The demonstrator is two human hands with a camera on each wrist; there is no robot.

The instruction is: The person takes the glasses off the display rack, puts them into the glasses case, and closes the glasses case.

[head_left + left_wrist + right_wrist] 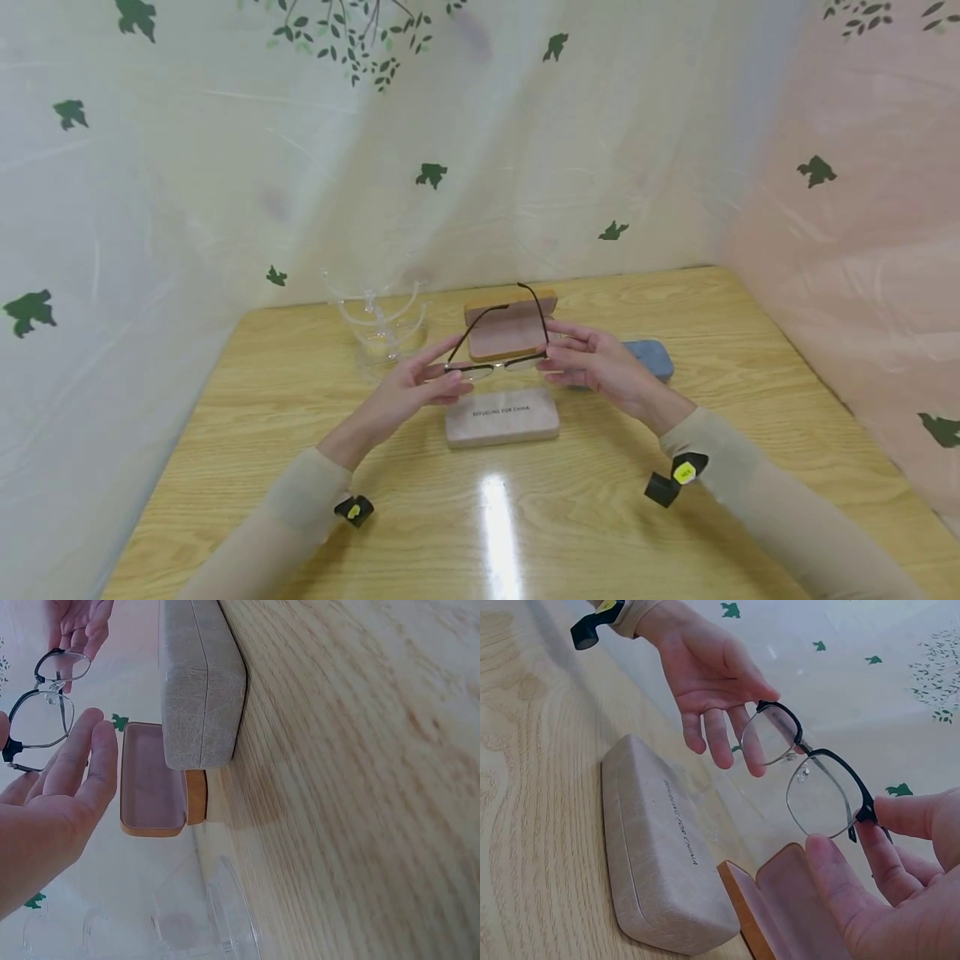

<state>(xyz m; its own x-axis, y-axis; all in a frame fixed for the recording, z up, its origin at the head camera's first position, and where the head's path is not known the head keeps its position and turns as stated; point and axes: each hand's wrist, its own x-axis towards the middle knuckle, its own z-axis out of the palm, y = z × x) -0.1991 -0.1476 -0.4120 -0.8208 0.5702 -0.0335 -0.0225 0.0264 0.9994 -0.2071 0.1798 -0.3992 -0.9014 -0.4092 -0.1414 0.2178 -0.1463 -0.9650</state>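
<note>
A pair of eyeglasses (pixel 498 366) with a dark upper frame and thin metal lower rims is held up over the table, its temples unfolded and pointing away. My left hand (pixel 408 386) pinches one end of the frame at the hinge. At the other end, my right hand (pixel 600 367) pinches the corner between thumb and fingers (pixel 827 864). Below the glasses lies a closed pale glasses case (pixel 502 418) with printed lettering. Behind them an orange-brown case (pixel 512 337) with a pink lining stands open.
A blue case (pixel 651 359) lies partly hidden behind my right hand. At the back left stands a clear plastic glasses stand (pixel 382 325) with curved arms. The wooden table (pixel 300 442) meets a hanging cloth (pixel 480 125) with leaf and bird prints.
</note>
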